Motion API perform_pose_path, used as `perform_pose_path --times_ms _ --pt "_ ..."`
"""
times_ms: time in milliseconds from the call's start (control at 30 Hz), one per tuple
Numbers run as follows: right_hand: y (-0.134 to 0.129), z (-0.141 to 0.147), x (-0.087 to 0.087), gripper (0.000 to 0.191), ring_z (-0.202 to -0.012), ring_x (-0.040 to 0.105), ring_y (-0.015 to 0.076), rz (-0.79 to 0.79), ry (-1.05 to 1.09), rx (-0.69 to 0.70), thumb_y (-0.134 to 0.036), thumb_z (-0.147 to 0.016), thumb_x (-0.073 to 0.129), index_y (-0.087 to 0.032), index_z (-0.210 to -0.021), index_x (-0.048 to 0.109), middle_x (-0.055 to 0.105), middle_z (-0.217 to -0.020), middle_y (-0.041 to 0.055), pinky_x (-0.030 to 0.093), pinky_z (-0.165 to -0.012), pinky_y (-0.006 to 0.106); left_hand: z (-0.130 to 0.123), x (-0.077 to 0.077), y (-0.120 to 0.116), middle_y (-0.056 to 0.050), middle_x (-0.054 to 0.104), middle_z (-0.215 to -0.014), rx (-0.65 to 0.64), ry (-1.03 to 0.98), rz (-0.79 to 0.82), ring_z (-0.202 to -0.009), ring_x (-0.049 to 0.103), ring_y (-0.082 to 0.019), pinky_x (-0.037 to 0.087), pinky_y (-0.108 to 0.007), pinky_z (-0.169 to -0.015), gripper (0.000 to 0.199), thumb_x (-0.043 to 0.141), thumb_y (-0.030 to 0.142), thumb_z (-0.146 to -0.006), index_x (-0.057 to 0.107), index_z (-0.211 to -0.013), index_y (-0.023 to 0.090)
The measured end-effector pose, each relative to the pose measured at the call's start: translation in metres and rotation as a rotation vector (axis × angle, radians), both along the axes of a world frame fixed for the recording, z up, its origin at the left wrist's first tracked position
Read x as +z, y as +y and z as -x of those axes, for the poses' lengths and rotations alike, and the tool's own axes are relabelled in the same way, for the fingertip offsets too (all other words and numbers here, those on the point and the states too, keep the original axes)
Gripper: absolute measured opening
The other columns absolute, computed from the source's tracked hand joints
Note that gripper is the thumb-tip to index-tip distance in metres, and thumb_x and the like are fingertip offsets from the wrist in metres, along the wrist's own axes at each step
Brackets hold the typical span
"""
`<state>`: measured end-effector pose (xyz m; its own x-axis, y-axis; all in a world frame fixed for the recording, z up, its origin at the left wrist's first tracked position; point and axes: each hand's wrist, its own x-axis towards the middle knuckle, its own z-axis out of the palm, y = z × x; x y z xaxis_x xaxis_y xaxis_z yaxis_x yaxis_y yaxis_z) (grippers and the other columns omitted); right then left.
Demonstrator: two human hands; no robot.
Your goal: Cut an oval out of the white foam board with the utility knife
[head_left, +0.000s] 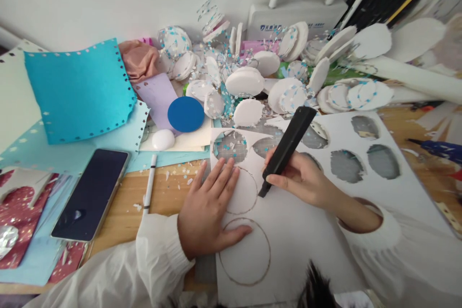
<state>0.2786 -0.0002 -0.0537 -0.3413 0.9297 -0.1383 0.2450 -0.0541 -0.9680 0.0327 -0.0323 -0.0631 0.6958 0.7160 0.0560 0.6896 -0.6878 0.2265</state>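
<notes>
A large white foam board lies under both my hands. My left hand presses flat on its left edge, fingers stretched out and thumb apart. Two dark, rough-edged circle outlines show there: the upper circle is partly under my fingers, and the lower circle reaches my thumb. My right hand grips a thick black cutter, tilted with its top to the right. The cutter's tip is at the right edge of the upper circle; its blade is too small to make out.
Several round holes open in the board's far side. White discs with blue star trim are heaped behind it. A phone, a white pen and coloured sheets lie left. A blue glue gun lies right.
</notes>
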Motion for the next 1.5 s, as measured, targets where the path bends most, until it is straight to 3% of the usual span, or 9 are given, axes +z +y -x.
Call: perform_pose_path --times_ms 300,600,1100,1333,1500 --pt "0.001 0.001 -0.002 0.025 -0.082 0.063 0.0222 -0.148 -0.1 0.14 -0.037 -0.086 0.063 -0.022 -0.105 0.054 0.06 -0.091 0.0063 0.056 -0.072 0.035 0.001 0.0 0.0 -0.017 0.021 -0.159 -0.003 -0.006 0.023 -0.147 0.017 -0.034 0.004 -0.052 -0.118 0.099 0.039 0.074 -0.081 0.02 -0.151 0.007" --pt "0.004 0.002 -0.011 0.032 -0.085 0.064 0.0217 -0.106 0.017 0.09 -0.042 -0.086 0.063 -0.023 -0.109 0.052 0.061 -0.094 0.0063 0.055 -0.078 0.036 0.001 0.001 0.0 -0.016 0.019 -0.159 -0.006 0.01 0.02 -0.148 0.015 -0.033 0.004 -0.051 -0.118 0.098 0.039 0.074 -0.082 0.019 -0.151 0.006" --pt "0.007 0.004 -0.006 0.031 -0.081 0.062 0.019 -0.049 0.101 0.056 -0.044 -0.085 0.064 -0.023 -0.103 0.051 0.06 -0.09 0.0047 0.056 -0.075 0.033 0.001 0.001 0.0 -0.017 0.024 -0.158 0.001 -0.033 0.035 -0.146 0.02 -0.036 0.009 -0.054 -0.118 0.097 0.043 0.072 -0.081 0.019 -0.152 0.009" --pt "0.006 0.003 -0.006 0.034 -0.077 0.058 0.0173 -0.061 0.138 -0.078 -0.049 -0.083 0.065 -0.024 -0.101 0.051 0.056 -0.086 0.0026 0.052 -0.065 0.029 0.001 0.0 0.0 -0.016 0.022 -0.158 0.0 -0.005 0.03 -0.147 0.018 -0.033 0.003 -0.05 -0.119 0.098 0.039 0.074 -0.081 0.02 -0.151 0.007" --pt "-0.001 0.006 0.0 0.035 -0.064 0.046 0.0138 -0.222 0.09 -0.21 -0.041 -0.081 0.069 -0.024 -0.074 0.039 0.044 -0.071 -0.0033 0.043 -0.058 0.028 0.002 0.001 0.001 -0.016 0.024 -0.158 0.003 -0.012 0.02 -0.146 0.02 -0.034 0.002 -0.05 -0.118 0.098 0.039 0.074 -0.081 0.022 -0.151 0.008"
